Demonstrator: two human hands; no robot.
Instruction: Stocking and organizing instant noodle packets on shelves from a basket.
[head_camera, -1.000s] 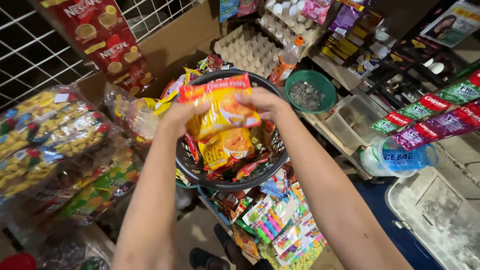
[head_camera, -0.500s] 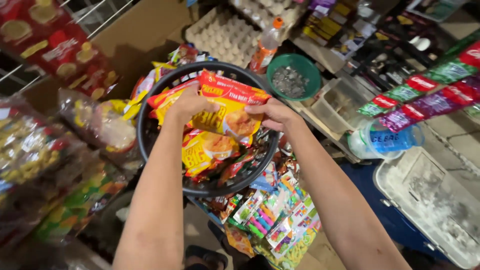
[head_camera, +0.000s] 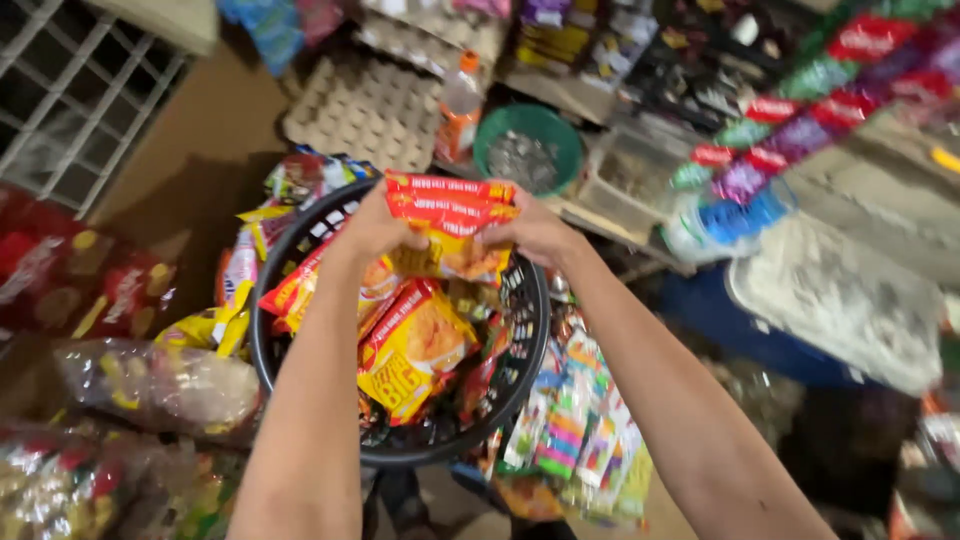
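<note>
— What are the hands doing?

— Both grip one stack of flat red-and-yellow plastic snack packets (head_camera: 448, 225). The left hand (head_camera: 372, 228) pinches the stack's left edge, the right hand (head_camera: 532, 230) its right edge, fingers closed on the wrappers.

— Where is that stack?

— Held just above the far side of a round black plastic mesh basket (head_camera: 520, 340), over more packets of the same kind, among them a yellow-and-red packet lying tilted (head_camera: 412, 345).

— How many packets are in the grip?

— At least two red top edges show; the blur may hide more.

— And around it?

— A green plastic bowl of grey bits (head_camera: 528, 150) beyond the hands, a grey cardboard egg tray (head_camera: 365, 110) to its left, and striped sachets (head_camera: 575, 430) hanging below the basket on the right.
</note>
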